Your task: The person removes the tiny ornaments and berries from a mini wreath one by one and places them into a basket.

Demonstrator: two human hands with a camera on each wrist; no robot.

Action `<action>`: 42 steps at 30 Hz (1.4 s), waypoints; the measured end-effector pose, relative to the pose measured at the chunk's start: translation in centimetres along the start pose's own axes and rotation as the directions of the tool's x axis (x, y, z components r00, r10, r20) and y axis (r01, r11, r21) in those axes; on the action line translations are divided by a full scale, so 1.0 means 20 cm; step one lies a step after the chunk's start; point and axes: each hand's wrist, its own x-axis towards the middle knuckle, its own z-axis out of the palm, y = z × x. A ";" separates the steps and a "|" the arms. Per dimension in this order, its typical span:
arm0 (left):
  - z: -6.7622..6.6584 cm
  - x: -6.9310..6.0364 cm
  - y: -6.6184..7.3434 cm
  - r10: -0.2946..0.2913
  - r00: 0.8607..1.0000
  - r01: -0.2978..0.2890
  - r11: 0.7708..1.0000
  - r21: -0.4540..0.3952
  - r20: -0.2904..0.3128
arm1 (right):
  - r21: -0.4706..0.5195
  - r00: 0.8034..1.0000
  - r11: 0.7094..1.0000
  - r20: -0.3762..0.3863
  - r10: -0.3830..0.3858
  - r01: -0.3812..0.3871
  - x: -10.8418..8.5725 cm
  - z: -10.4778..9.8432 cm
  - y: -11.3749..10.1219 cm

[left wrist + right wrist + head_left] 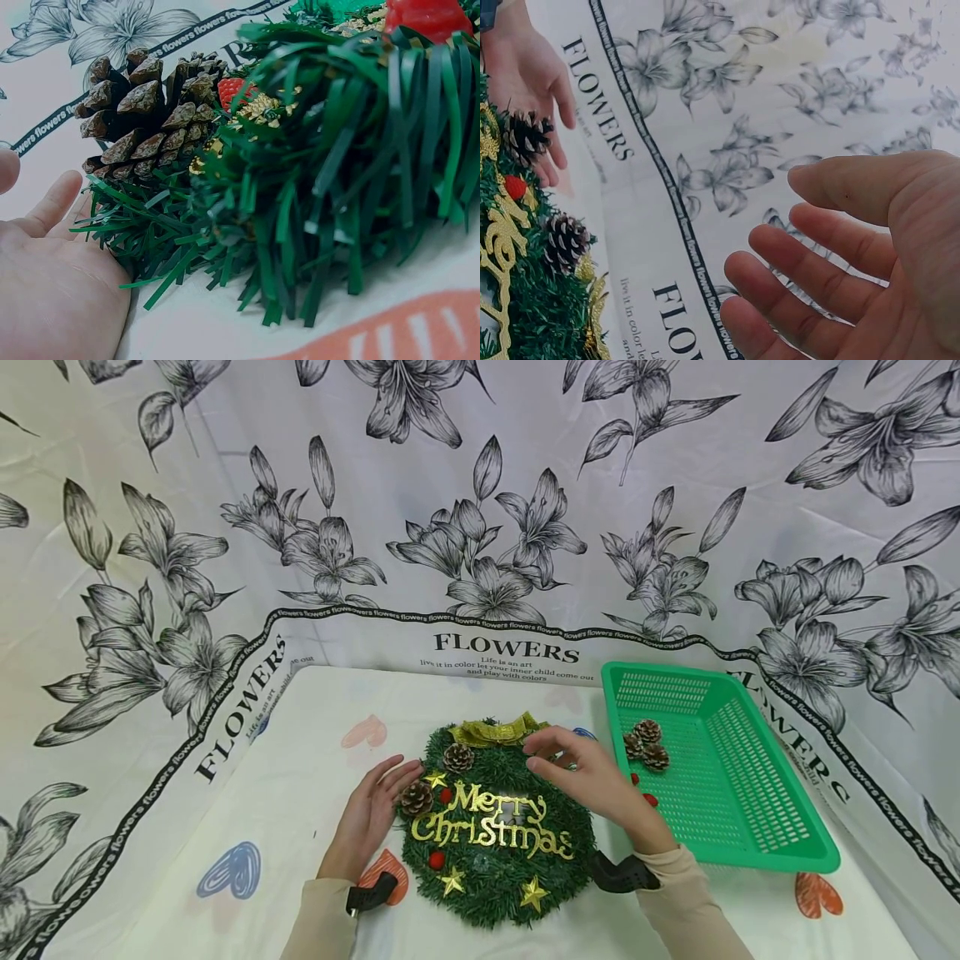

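Note:
A green Christmas wreath (502,885) lies on the table, with gold "Merry Christmas" lettering (487,831), gold stars (533,893), red berries (437,860) and a gold ribbon (498,732) along its top. Two pine cones sit at its upper left, one (458,757) near the ribbon, the other (142,120) by my left hand. That left hand (369,814) rests beside the wreath's left edge, fingers extended, and its fingertips are partly behind the greenery. My right hand (581,768) hovers over the upper right of the wreath, fingers loosely bent, and nothing shows in its grasp (840,270).
A green plastic basket (757,777) stands to the right, close to my right forearm. Inside it at the left are several pine cones (655,757) and red berries (650,799). A flower-printed cloth (495,543) hangs behind the table.

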 end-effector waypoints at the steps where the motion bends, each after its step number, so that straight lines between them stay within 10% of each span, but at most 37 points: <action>1: 0.00 0.00 0.00 0.001 1.000 -0.001 1.000 0.001 -0.002 | 0.004 1.000 1.000 0.007 0.002 -0.002 0.00 0.00 0.00; 42: 0.00 0.00 0.00 -0.004 1.000 0.004 1.000 0.000 -0.012 | 0.099 0.983 0.995 0.185 0.003 -0.022 0.12 0.29 -0.04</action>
